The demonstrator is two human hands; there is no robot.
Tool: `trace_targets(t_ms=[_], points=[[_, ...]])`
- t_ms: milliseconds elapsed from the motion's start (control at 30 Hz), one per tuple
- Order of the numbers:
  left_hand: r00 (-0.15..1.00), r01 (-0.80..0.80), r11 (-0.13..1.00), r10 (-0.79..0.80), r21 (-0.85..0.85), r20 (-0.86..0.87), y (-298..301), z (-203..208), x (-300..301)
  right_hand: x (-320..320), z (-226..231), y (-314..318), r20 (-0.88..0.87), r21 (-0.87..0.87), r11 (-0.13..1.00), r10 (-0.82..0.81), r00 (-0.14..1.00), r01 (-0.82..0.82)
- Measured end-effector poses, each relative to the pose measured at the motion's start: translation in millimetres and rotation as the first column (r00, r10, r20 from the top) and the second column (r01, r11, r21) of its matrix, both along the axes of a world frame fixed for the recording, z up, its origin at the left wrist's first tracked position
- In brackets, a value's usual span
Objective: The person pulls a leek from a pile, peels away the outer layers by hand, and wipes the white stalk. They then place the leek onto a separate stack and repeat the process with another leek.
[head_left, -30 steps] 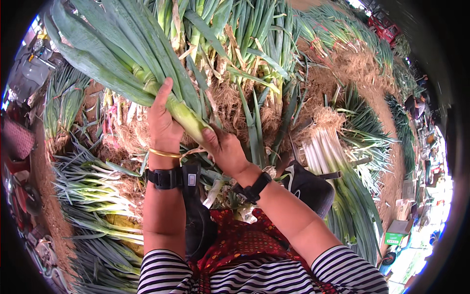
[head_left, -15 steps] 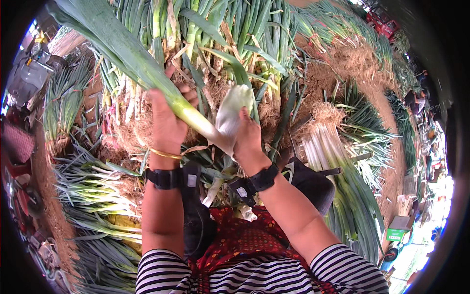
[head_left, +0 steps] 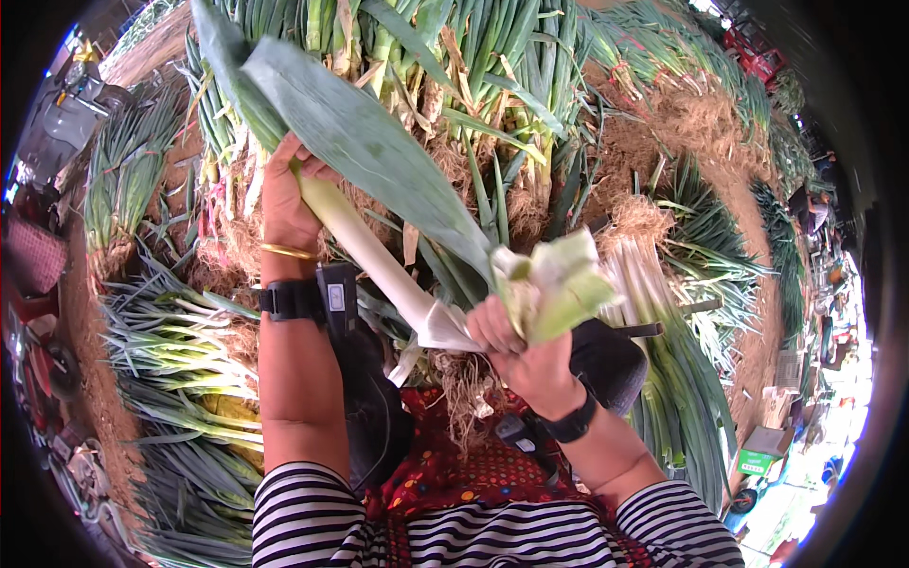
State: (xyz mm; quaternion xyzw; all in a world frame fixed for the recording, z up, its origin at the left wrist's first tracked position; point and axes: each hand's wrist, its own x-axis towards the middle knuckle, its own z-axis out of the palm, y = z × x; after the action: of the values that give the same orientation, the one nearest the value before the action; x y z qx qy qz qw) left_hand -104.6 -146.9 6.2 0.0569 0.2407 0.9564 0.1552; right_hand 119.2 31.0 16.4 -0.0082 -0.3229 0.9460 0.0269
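My left hand (head_left: pixel 290 204) grips a thick leek (head_left: pixel 371 248) by its upper stalk, wrapped round it. The white shaft slants down to the right, and its stringy roots (head_left: pixel 464 402) hang over my red patterned apron (head_left: pixel 431 464). My right hand (head_left: pixel 532 358) is closed in a fist on a stripped outer layer of the leek. A pale, crumpled leaf sheath (head_left: pixel 559 284) sticks up out of this fist. One broad green leaf (head_left: pixel 369 142) runs from it up to the left, across the leek. At its lower end, a white skin still joins the shaft.
Bundled leeks (head_left: pixel 511 85) stand upright just ahead, roots down. Loose leeks (head_left: pixel 180 331) lie at the left. Cleaned leeks with white shafts (head_left: pixel 653 293) lie at the right. Further off are a green box (head_left: pixel 760 452), a grey vehicle (head_left: pixel 57 128) and brown soil (head_left: pixel 95 379).
My right hand has pulled down and to the right, peeling an outer leaf away from the shaft. My left hand has shifted slightly left, still gripping the leek. The roots have come into sight.
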Motion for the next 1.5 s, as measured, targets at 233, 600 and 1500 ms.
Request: trace_targets(t_ms=[233,600,1500], points=[[0.931,-0.324,0.923,0.351,-0.208,0.105,-39.4,-4.2,-14.4,83.5,-10.8,-0.9,0.175,0.477,0.833,-0.401,0.899,0.279],[0.936,-0.342,0.885,0.351,-0.316,-0.031,-64.7,11.1,-12.5,144.7,-41.5,71.4,0.199,0.706,0.707,-0.252,0.947,0.040],[0.899,-0.420,0.899,0.431,-0.125,0.077,-26.7,20.6,31.8,-41.8,-24.5,-10.6,-0.150,0.988,-0.008,0.146,0.978,0.153]])
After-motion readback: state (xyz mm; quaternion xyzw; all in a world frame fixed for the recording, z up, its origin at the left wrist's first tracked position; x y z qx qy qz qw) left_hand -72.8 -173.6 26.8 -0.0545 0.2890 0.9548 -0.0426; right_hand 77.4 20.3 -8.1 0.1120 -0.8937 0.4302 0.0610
